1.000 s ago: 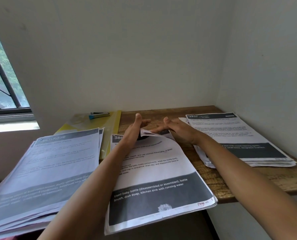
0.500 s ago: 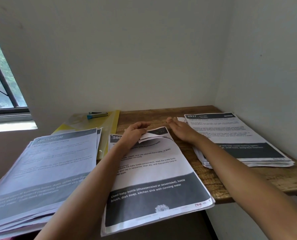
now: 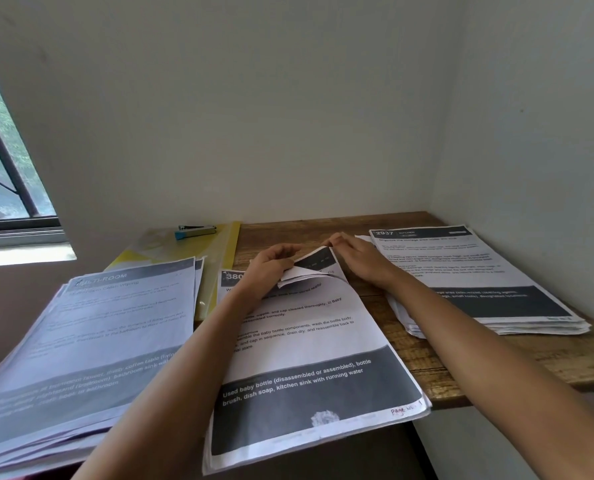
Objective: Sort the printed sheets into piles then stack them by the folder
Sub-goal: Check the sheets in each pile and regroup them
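Three piles of printed sheets lie on the wooden table point(image 3: 409, 355). The middle pile point(image 3: 309, 368) shows a baby-bottle page on top and overhangs the front edge. Its far top corners are curled up and back. My left hand point(image 3: 271, 263) pinches those folded-back corners with curled fingers. My right hand point(image 3: 357, 254) rests at the pile's far right corner, fingertips on the lifted sheet edge. The left pile point(image 3: 91, 341) is headed MULTI-ROOM, the right pile point(image 3: 475, 278) is headed 2937 KITCHEN. A yellow folder point(image 3: 219, 258) lies behind the left pile.
A blue stapler point(image 3: 195, 231) sits on the folder's far end. White walls close the table at the back and right. A window point(image 3: 1, 174) is on the left. The left pile hangs over the table's front left edge.
My left hand went from open and raised to curled on the folded sheet corners. My right hand slid to the far right corner of the middle pile.
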